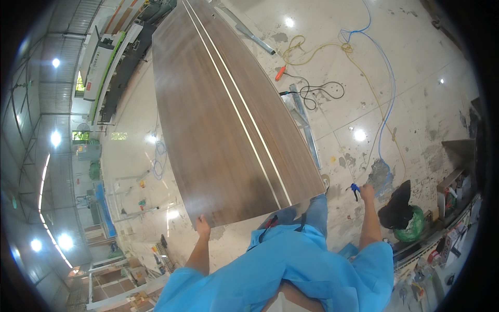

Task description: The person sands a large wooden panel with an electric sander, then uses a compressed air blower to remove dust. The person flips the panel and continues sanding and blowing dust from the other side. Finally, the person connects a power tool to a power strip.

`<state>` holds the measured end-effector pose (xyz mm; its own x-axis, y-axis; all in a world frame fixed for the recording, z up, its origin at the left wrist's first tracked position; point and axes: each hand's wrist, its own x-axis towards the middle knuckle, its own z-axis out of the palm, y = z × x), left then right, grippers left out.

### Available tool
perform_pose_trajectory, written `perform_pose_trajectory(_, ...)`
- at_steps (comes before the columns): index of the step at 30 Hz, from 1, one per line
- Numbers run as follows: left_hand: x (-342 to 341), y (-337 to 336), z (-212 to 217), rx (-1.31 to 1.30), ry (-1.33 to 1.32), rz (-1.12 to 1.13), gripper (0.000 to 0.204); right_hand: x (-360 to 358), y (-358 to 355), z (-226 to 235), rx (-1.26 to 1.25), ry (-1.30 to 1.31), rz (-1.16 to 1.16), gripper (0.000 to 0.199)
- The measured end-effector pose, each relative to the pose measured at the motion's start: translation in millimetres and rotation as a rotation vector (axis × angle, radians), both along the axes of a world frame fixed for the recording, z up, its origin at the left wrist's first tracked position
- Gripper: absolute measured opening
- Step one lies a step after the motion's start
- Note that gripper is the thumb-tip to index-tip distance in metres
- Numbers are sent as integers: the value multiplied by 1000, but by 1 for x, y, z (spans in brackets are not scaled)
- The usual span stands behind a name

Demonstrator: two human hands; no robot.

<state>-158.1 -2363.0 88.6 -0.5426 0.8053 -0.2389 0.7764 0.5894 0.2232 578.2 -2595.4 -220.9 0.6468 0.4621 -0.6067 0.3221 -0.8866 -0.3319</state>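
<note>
A large brown wood-grain panel (213, 140) with two pale stripes along its length stretches away in front of me. My left hand (202, 225) grips its near left corner, the fingers bent at the edge. Out to the right, apart from the panel, my right hand (367, 193) is closed around a blue air blow gun (355, 188), its nozzle toward the panel. The fingers wrapped on the gun's handle are partly hidden. A thin hose (375, 140) runs over the floor near that hand; where it joins the gun is unclear.
Metal supports (306, 127) show under the panel's right side. An orange-handled tool (280, 73), a black cable (325, 89) and blue and yellow hoses lie on the worn tile floor. A black bag (396, 205), a green sack (410, 226) and cluttered shelves stand right; a long machine (112, 73) stands far left.
</note>
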Motion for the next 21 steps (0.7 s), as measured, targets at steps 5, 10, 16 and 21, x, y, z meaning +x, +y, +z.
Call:
perform_pose_trajectory(5,-61,-18,-1,-59,-50,87,65,-27,106,101,389,759,-447,62)
perform_pose_trajectory(10,-134,2,-25,-1,-59,305,75,-66,207,221,472,877,-277,77)
perform_pose_trajectory(16,-197,39,-76,-33,-676,448,88,-128,248,265,255,166,216,97)
perform_pose_trajectory(21,-174,56,-94,142,-808,357,98,-138,255,241,281,122,-12,120)
